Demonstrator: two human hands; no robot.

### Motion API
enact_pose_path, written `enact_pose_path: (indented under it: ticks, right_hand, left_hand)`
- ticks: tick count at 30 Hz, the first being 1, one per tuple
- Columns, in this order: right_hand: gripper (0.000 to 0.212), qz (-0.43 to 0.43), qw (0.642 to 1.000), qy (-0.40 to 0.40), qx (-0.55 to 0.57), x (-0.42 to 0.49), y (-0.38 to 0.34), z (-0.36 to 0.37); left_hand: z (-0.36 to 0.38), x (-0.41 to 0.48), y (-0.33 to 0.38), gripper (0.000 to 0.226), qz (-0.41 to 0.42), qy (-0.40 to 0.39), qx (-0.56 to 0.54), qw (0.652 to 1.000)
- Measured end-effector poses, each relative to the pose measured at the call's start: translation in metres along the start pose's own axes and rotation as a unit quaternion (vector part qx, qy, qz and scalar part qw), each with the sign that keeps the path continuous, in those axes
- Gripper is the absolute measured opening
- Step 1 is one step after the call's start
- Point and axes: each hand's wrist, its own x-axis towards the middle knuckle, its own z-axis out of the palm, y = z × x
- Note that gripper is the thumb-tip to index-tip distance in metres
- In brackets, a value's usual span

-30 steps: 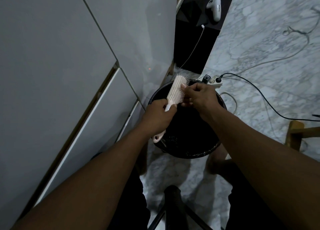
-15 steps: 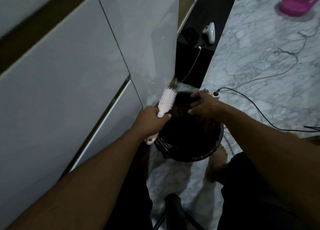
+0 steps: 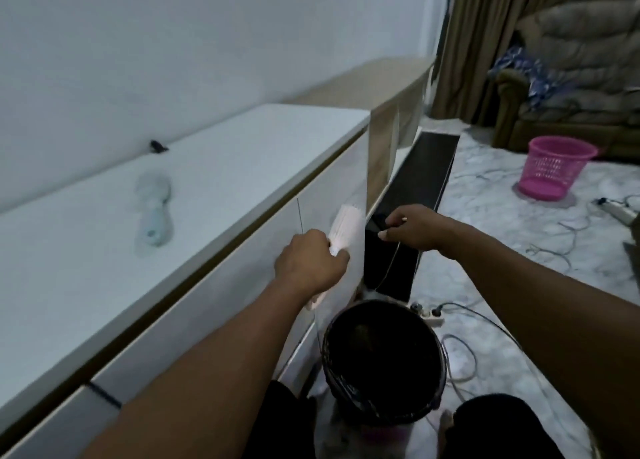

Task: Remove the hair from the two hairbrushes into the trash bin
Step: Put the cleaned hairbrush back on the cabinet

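My left hand (image 3: 311,266) is shut on the handle of a white hairbrush (image 3: 346,226), holding it upright against the white cabinet front, above and left of the bin. To the brush's right, my right hand (image 3: 414,231) hovers with its fingers loosely curled, and I see nothing in them. The black trash bin (image 3: 327,349), lined with a black bag, stands on the floor below both hands, between my knees. A second, pale blue hairbrush (image 3: 154,212) lies blurred on the white cabinet top (image 3: 242,167), to the left.
A small dark clip (image 3: 157,146) lies on the cabinet top by the wall. A power strip (image 3: 429,315) and loose cables (image 3: 568,250) lie on the marble floor right of the bin. A pink basket (image 3: 554,167) and a sofa (image 3: 571,77) stand further back.
My view has tilted up from the bin to the cabinet top. Both hands have risen above the bin. My right hand left the bristles, passed over the bin, and now hovers beside the brush.
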Motion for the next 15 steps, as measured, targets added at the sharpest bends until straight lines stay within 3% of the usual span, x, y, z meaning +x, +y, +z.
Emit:
enact_pose_path:
  ticks: [2, 5, 10, 15]
  right_hand:
    - [0.03, -0.029, 0.999, 0.016, 0.008, -0.014, -0.029, -0.017]
    - [0.044, -0.075, 0.997, 0.036, 0.006, -0.035, -0.074, -0.036]
    - [0.045, -0.144, 0.989, 0.042, 0.006, -0.061, -0.152, -0.045]
    - [0.044, -0.19, 0.981, 0.03, 0.032, -0.068, -0.217, -0.029]
  left_hand:
    - [-0.035, -0.008, 0.01, 0.042, 0.01, 0.046, 0.009, 0.999]
    - [-0.084, -0.021, 0.015, 0.038, 0.016, 0.106, 0.008, 0.994]
    - [-0.157, -0.038, -0.001, 0.041, -0.016, 0.178, 0.026, 0.984]
    - [-0.212, -0.052, -0.04, 0.03, -0.061, 0.229, 0.034, 0.971]
